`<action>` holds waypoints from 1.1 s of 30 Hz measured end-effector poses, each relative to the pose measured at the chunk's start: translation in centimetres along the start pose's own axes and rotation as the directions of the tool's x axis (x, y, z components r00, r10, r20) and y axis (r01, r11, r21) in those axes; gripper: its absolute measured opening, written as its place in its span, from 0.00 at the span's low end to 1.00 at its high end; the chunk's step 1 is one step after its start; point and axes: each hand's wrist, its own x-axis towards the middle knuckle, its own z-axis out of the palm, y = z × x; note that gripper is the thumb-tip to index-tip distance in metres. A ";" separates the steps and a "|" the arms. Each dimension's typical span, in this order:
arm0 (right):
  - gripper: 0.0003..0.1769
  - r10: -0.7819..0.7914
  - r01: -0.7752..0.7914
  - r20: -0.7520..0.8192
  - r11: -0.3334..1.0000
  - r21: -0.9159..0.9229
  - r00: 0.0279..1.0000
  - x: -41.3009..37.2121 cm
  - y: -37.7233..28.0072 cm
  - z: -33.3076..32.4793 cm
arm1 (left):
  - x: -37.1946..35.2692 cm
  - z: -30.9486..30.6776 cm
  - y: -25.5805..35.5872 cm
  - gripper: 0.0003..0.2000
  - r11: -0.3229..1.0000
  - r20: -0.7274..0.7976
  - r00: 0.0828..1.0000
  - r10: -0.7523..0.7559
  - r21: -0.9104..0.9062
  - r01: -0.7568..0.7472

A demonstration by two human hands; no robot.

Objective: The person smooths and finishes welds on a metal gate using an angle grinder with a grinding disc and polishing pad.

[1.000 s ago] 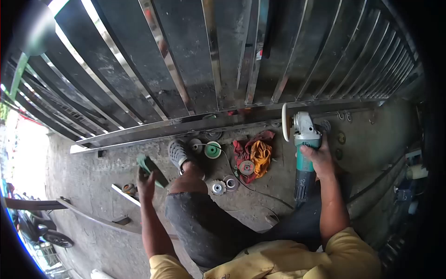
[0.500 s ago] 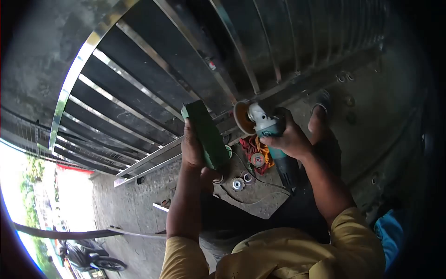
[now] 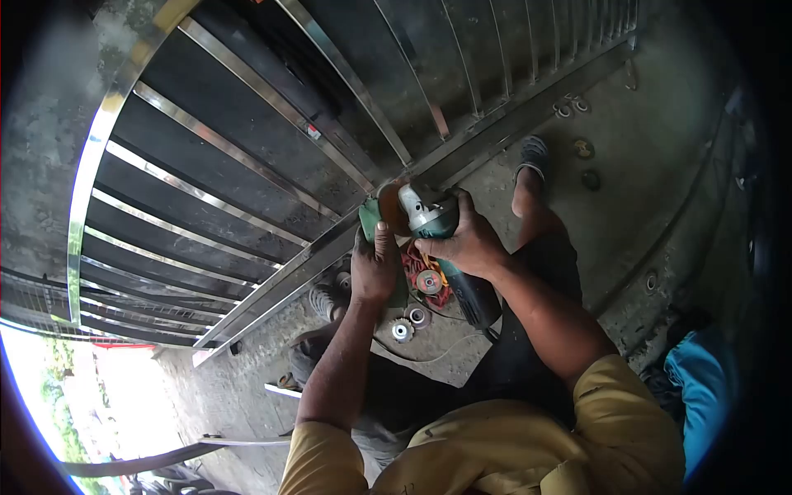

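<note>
My left hand is closed around a green block that looks like a polishing compound bar, its thumb along the near face. My right hand grips an angle grinder near its metal head, with the thumb across the green body. A brown-orange disc on the grinder sits right at the bar's upper end; it appears to touch it. Part of the bar's lower length is hidden behind my left hand. Both hands are just in front of the bottom rail of a shiny metal barred frame.
A red and yellow cloth lies on the floor with a small disc on it. Close by are a toothed wheel and a ring. A cable runs along the floor. Blue fabric lies at the right.
The green bar and grinder have come together; the bar has turned and its top is now at the disc. The head view has shifted, so the frame appears further left.
</note>
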 end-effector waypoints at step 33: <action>0.36 0.185 -0.299 0.263 0.810 0.505 0.947 2.5 3.7 -0.1 | -6.0 0.7 -21.9 0.21 0.812 0.651 0.597 -0.469 0.584 0.000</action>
